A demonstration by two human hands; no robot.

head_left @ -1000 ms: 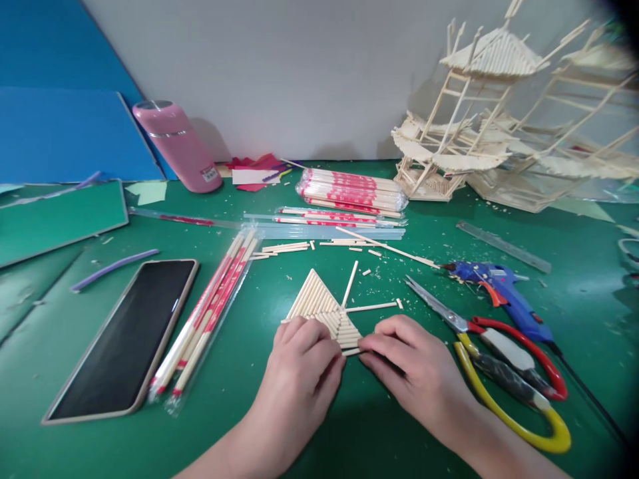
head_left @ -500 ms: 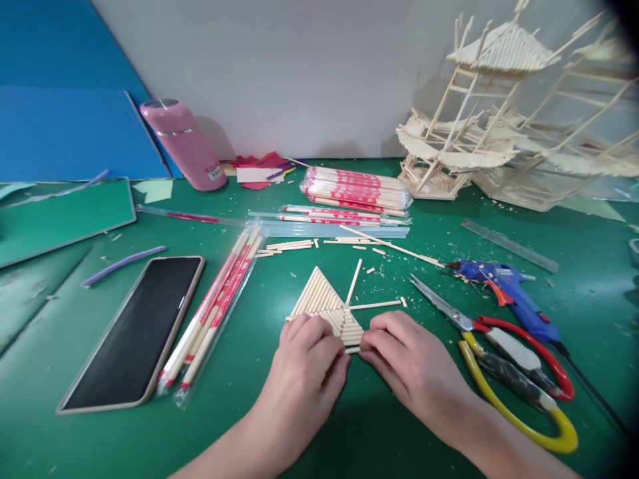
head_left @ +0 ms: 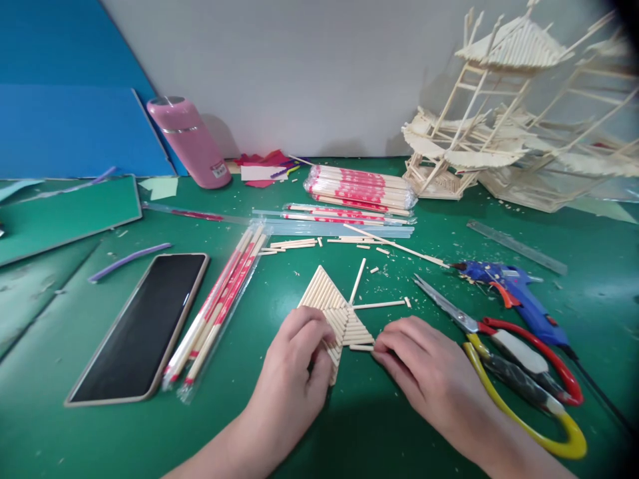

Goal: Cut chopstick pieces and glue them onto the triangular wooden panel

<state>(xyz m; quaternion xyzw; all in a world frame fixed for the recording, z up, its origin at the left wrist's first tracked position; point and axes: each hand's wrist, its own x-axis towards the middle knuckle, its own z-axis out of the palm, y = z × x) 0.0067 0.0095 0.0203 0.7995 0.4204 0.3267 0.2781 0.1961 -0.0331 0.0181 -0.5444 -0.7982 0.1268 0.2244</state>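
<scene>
The left hand covers part of the stick panel; the right hand hides one end of the short stick, probably pinched there; both forearms run off the bottom edge; the farther stick model is blurred and cropped at right; the label on the pink flask is too small to read.

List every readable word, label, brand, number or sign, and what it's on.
No text is legible.
Pink cylindrical flask with silver band: white label, too small to read.
Long clear-plastic packet of pale wooden sticks: red print, too blurred.
Thick clear-plastic bundle of pale wooden sticks: red print, too blurred.
</scene>
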